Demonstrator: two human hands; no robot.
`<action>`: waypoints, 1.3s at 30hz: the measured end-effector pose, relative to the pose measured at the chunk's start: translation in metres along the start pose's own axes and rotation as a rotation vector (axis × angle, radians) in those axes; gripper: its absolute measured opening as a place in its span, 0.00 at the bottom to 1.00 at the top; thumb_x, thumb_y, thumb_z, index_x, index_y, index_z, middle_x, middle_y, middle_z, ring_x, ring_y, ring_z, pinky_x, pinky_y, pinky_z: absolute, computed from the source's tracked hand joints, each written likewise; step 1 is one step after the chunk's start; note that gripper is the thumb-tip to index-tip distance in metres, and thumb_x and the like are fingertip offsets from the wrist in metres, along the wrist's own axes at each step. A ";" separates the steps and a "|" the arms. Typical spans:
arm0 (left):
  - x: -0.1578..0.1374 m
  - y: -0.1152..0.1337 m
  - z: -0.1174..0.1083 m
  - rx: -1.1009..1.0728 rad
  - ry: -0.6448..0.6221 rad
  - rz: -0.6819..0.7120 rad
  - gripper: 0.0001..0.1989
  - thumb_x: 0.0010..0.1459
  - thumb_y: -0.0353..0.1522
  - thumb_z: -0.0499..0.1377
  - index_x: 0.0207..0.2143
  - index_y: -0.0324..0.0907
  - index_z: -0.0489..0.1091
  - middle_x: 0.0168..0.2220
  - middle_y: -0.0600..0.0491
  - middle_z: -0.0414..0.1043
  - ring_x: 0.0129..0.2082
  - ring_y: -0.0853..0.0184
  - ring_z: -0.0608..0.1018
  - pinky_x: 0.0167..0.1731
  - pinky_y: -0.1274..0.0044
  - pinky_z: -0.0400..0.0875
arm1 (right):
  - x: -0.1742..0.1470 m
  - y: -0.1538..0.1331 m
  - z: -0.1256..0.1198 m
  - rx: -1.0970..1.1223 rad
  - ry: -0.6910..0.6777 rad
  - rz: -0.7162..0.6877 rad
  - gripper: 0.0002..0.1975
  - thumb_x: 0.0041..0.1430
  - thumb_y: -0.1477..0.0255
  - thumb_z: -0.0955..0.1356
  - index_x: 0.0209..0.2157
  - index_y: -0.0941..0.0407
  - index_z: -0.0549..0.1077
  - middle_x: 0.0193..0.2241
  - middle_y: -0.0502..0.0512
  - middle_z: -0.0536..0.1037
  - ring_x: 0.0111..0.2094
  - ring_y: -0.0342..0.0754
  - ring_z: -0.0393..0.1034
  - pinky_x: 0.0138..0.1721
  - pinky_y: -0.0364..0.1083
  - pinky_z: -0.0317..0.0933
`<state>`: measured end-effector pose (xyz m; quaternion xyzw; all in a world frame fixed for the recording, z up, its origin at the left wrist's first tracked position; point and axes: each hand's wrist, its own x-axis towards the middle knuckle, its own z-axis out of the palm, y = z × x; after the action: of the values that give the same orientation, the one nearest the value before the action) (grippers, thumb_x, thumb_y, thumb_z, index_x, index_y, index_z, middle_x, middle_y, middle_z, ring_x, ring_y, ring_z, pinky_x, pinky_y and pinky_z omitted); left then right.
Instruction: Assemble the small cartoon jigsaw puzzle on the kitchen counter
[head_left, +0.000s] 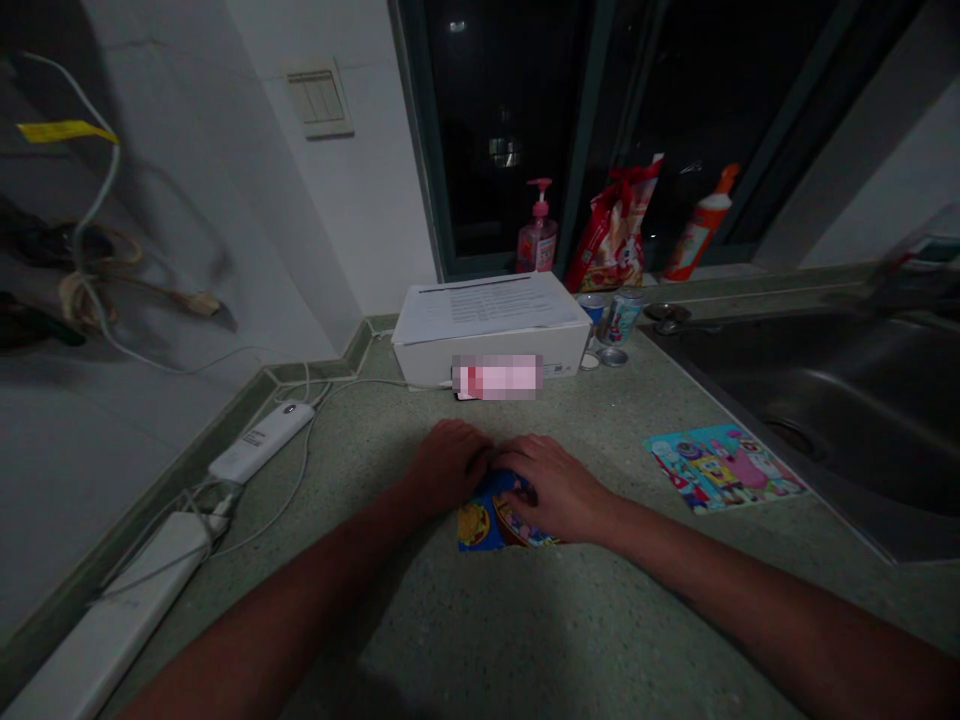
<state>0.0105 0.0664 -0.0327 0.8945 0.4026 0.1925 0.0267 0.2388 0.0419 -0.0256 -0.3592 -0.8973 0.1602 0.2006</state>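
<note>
A small blue cartoon picture sheet (480, 527), with a burger printed on its near left corner, lies flat on the counter in front of me. At its far left edge my left hand (448, 462) has its fingers bent and pressed together on the sheet's upper corner. My right hand (553, 485) covers the right part of the sheet, thumb tucked inward and fingers curled over the far edge. The two hands' fingertips nearly meet there, and they hide the far edge of the sheet. Off to the right lies a second cartoon picture sheet (724, 468), touched by neither hand.
Behind the hands stands a white box (420, 360) with a printed paper (487, 305) on top. Cans (622, 318) stand beside it. A sink (847, 400) is at right; power strips (262, 440) and cables lie left. A pump bottle (537, 240) stands by the window.
</note>
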 end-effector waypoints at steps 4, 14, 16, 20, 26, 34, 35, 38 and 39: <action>-0.002 0.003 -0.005 0.002 -0.005 -0.057 0.08 0.68 0.31 0.57 0.41 0.42 0.77 0.37 0.48 0.79 0.41 0.58 0.78 0.48 0.64 0.70 | 0.001 0.000 0.000 0.026 -0.002 0.041 0.18 0.59 0.74 0.72 0.52 0.55 0.77 0.50 0.61 0.79 0.53 0.60 0.72 0.57 0.61 0.64; -0.016 0.033 -0.019 -0.074 -0.057 -0.209 0.09 0.65 0.30 0.60 0.46 0.44 0.78 0.43 0.48 0.81 0.44 0.54 0.79 0.47 0.61 0.73 | -0.001 -0.008 0.003 -0.055 -0.006 0.114 0.17 0.59 0.75 0.71 0.50 0.58 0.77 0.49 0.64 0.78 0.54 0.61 0.70 0.57 0.59 0.62; -0.019 0.037 -0.015 -0.074 -0.046 -0.208 0.11 0.64 0.30 0.60 0.49 0.44 0.76 0.46 0.47 0.80 0.46 0.52 0.79 0.49 0.58 0.73 | -0.001 -0.008 0.003 -0.051 -0.007 0.128 0.17 0.58 0.75 0.71 0.51 0.58 0.77 0.49 0.63 0.78 0.54 0.61 0.70 0.57 0.59 0.62; -0.020 0.043 -0.006 -0.045 -0.021 -0.204 0.12 0.66 0.29 0.59 0.50 0.42 0.75 0.47 0.45 0.79 0.47 0.52 0.78 0.51 0.58 0.73 | 0.001 -0.007 0.004 -0.018 -0.002 0.162 0.18 0.57 0.77 0.71 0.50 0.59 0.77 0.49 0.63 0.78 0.53 0.60 0.70 0.57 0.57 0.62; -0.018 0.044 -0.004 -0.036 -0.025 -0.220 0.10 0.67 0.29 0.58 0.49 0.41 0.76 0.47 0.46 0.79 0.47 0.53 0.78 0.51 0.59 0.72 | 0.001 -0.004 0.007 -0.015 0.038 0.122 0.18 0.57 0.77 0.71 0.51 0.58 0.76 0.48 0.62 0.78 0.52 0.59 0.70 0.56 0.57 0.63; -0.019 0.040 -0.003 -0.025 -0.009 -0.180 0.10 0.66 0.28 0.59 0.47 0.41 0.76 0.44 0.46 0.79 0.45 0.54 0.78 0.48 0.61 0.73 | 0.001 -0.001 0.008 0.013 0.104 0.040 0.17 0.55 0.78 0.71 0.47 0.57 0.77 0.46 0.62 0.79 0.49 0.59 0.72 0.53 0.59 0.66; -0.019 0.040 -0.002 -0.025 -0.007 -0.177 0.09 0.66 0.29 0.59 0.47 0.41 0.76 0.43 0.46 0.78 0.44 0.54 0.78 0.48 0.61 0.72 | 0.001 0.000 0.008 0.019 0.106 0.036 0.16 0.55 0.78 0.71 0.47 0.57 0.77 0.46 0.62 0.79 0.49 0.59 0.72 0.53 0.59 0.66; -0.018 0.039 -0.001 -0.034 -0.003 -0.178 0.10 0.66 0.28 0.59 0.47 0.41 0.77 0.44 0.46 0.78 0.45 0.54 0.77 0.48 0.62 0.72 | 0.000 0.001 0.009 0.030 0.114 0.021 0.17 0.55 0.79 0.71 0.48 0.57 0.77 0.46 0.62 0.79 0.49 0.59 0.73 0.53 0.59 0.67; -0.018 0.039 0.000 -0.039 -0.004 -0.182 0.10 0.66 0.28 0.59 0.47 0.41 0.77 0.44 0.46 0.78 0.45 0.54 0.77 0.49 0.61 0.72 | 0.000 0.002 0.009 0.034 0.118 0.015 0.18 0.55 0.79 0.71 0.48 0.57 0.77 0.46 0.62 0.79 0.49 0.59 0.73 0.53 0.59 0.68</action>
<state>0.0269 0.0269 -0.0306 0.8540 0.4782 0.1954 0.0622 0.2355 0.0418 -0.0341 -0.3713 -0.8783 0.1552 0.2581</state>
